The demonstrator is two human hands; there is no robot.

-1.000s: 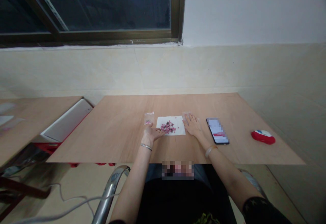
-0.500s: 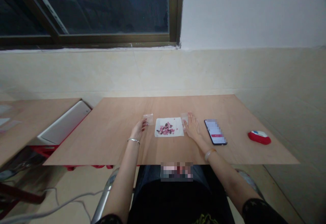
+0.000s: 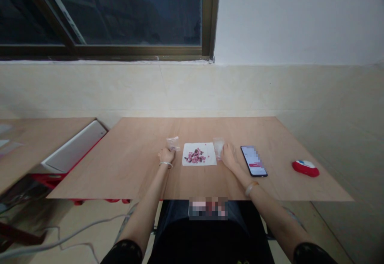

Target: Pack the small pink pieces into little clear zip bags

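Note:
On the table lies a white sheet (image 3: 210, 158) bearing a loose pile of small pink and dark purple pieces (image 3: 196, 156), too small to name. To its left, my left hand (image 3: 167, 155) has its fingers curled in on the lower part of a small clear zip bag (image 3: 173, 142). A second clear plastic bag (image 3: 219, 145) lies against the sheet's right side. My right hand (image 3: 229, 156) rests at that bag's right edge with fingers bent and drawn together on it. Some fingertips of both hands are hidden.
A phone (image 3: 253, 161) with its screen lit lies right of my right hand. Farther right is a red and white object (image 3: 305, 168). Another wooden table (image 3: 45, 136) stands at the left, with a white panel (image 3: 75, 146) between the tables. Behind rises a tiled wall.
My left hand has curled further and turned at the bag's lower edge. My right hand's fingers, stretched out before, have bent in towards the bag. The view has tipped slightly up.

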